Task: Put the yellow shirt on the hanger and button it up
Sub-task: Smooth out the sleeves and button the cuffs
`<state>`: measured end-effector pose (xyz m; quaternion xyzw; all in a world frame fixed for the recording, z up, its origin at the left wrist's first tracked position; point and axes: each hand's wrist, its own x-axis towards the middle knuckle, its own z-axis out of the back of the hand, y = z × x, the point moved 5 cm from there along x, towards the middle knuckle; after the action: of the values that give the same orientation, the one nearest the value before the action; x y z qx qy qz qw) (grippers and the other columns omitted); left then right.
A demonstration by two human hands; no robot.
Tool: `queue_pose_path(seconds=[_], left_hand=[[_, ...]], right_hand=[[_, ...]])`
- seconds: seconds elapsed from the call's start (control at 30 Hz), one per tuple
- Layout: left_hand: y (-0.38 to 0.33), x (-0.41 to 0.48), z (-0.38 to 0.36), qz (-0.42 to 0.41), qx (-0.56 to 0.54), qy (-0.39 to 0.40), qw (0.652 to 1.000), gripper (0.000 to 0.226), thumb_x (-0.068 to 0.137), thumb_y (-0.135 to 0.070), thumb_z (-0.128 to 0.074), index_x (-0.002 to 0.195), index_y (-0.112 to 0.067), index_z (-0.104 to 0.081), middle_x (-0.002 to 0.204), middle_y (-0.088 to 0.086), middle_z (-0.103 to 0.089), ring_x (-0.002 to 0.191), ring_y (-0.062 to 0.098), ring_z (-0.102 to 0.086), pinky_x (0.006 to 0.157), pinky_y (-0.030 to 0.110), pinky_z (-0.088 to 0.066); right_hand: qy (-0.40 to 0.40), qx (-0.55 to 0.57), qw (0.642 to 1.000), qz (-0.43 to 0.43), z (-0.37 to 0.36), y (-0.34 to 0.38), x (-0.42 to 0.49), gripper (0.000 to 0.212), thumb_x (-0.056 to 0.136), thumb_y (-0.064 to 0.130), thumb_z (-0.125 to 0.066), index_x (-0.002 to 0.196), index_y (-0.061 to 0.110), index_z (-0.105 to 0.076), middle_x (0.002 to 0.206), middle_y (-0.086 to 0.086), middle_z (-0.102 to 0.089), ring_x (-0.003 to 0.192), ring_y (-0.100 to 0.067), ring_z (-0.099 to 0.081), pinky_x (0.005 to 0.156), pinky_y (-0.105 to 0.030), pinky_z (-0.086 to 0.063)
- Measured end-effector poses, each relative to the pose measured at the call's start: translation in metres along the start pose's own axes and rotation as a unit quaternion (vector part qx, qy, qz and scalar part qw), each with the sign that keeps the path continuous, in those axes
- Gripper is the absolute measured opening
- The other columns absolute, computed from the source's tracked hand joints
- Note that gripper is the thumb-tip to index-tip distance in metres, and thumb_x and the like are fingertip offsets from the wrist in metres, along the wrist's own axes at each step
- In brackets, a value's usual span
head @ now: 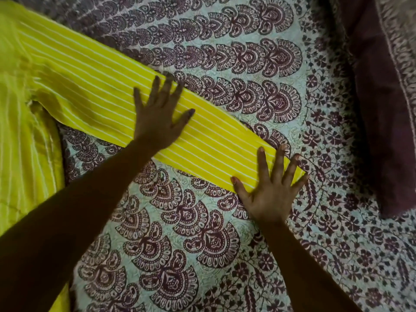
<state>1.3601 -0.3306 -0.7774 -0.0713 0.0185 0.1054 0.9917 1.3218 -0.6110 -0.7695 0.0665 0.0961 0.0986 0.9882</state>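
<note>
The yellow shirt [90, 86] with thin white stripes lies on a patterned bedsheet, its body at the left edge. One long sleeve stretches flat from upper left down to the right. My left hand [159, 113] presses flat on the middle of the sleeve with fingers spread. My right hand [270, 188] lies flat with spread fingers on the cuff end of the sleeve. No hanger is in view, and the shirt's buttons are out of sight.
The bedsheet [225, 244] carries a dark maroon paisley and floral print on a pale ground. A dark maroon pillow [387, 97] lies at the right edge.
</note>
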Motion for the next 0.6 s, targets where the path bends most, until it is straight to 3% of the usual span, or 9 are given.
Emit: queue_pose_path(seconds=[0.17, 0.27, 0.37, 0.4, 0.47, 0.53, 0.6], left_hand=[[0.085, 0.018, 0.011, 0.039, 0.042, 0.005, 0.998, 0.066, 0.089, -0.061, -0.015, 0.147, -0.030, -0.012, 0.157, 0.005, -0.007, 0.144, 0.031, -0.005, 0.108, 0.066, -0.002], [0.127, 0.017, 0.017, 0.130, 0.021, -0.008, 0.991, 0.065, 0.089, -0.060, -0.019, 0.147, -0.031, -0.012, 0.158, 0.004, -0.007, 0.145, 0.030, -0.005, 0.107, 0.067, -0.002], [0.117, 0.018, 0.023, 0.201, 0.020, -0.018, 0.979, 0.074, 0.088, -0.061, -0.016, 0.148, -0.018, -0.010, 0.157, 0.010, -0.005, 0.144, 0.033, -0.002, 0.110, 0.065, -0.001], [0.095, 0.017, 0.026, 0.177, 0.022, -0.026, 0.984, 0.076, 0.089, -0.060, -0.015, 0.148, -0.012, -0.011, 0.157, 0.013, -0.007, 0.144, 0.034, -0.003, 0.111, 0.063, -0.001], [0.020, 0.010, 0.028, 0.023, 0.000, -0.046, 0.999, 0.075, 0.092, -0.057, -0.011, 0.146, -0.006, -0.017, 0.154, 0.017, -0.017, 0.143, 0.034, -0.012, 0.112, 0.057, -0.003], [-0.065, -0.015, 0.022, -0.173, -0.039, -0.046, 0.983, 0.068, 0.094, -0.054, -0.014, 0.143, -0.007, -0.028, 0.151, 0.016, -0.028, 0.140, 0.034, -0.023, 0.113, 0.052, -0.006], [-0.109, -0.034, 0.009, -0.265, -0.040, -0.004, 0.963, 0.062, 0.094, -0.051, -0.026, 0.143, -0.013, -0.031, 0.151, 0.012, -0.028, 0.141, 0.030, -0.021, 0.113, 0.051, -0.009]], right_hand=[[-0.018, -0.013, 1.000, 0.002, -0.003, -0.002, 0.001, 0.089, 0.076, 0.079, -0.029, 0.148, 0.028, -0.021, 0.158, -0.009, -0.006, 0.144, -0.040, 0.002, 0.108, -0.069, -0.004], [-0.023, -0.021, 0.999, 0.007, -0.004, -0.001, 0.002, 0.089, 0.075, 0.078, -0.031, 0.148, 0.026, -0.023, 0.158, -0.010, -0.008, 0.144, -0.040, 0.000, 0.109, -0.069, -0.003], [-0.023, -0.019, 1.000, 0.003, -0.003, -0.002, 0.002, 0.089, 0.075, 0.077, -0.032, 0.148, 0.026, -0.024, 0.158, -0.010, -0.008, 0.144, -0.041, -0.001, 0.108, -0.069, -0.003], [-0.021, -0.019, 1.000, 0.003, -0.003, -0.001, 0.002, 0.089, 0.075, 0.077, -0.032, 0.148, 0.026, -0.023, 0.158, -0.010, -0.008, 0.144, -0.041, 0.000, 0.108, -0.070, -0.003], [-0.015, -0.020, 1.000, -0.001, -0.003, -0.001, 0.002, 0.089, 0.076, 0.078, -0.031, 0.148, 0.027, -0.021, 0.158, -0.009, -0.007, 0.144, -0.040, 0.001, 0.108, -0.070, -0.004], [-0.007, -0.016, 1.000, -0.006, -0.003, -0.001, 0.001, 0.088, 0.076, 0.078, -0.028, 0.148, 0.029, -0.020, 0.158, -0.008, -0.008, 0.144, -0.040, 0.001, 0.108, -0.070, -0.004], [-0.006, -0.013, 1.000, -0.009, -0.001, -0.001, 0.001, 0.086, 0.076, 0.079, -0.025, 0.148, 0.030, -0.022, 0.158, -0.009, -0.011, 0.144, -0.040, -0.002, 0.108, -0.069, -0.004]])
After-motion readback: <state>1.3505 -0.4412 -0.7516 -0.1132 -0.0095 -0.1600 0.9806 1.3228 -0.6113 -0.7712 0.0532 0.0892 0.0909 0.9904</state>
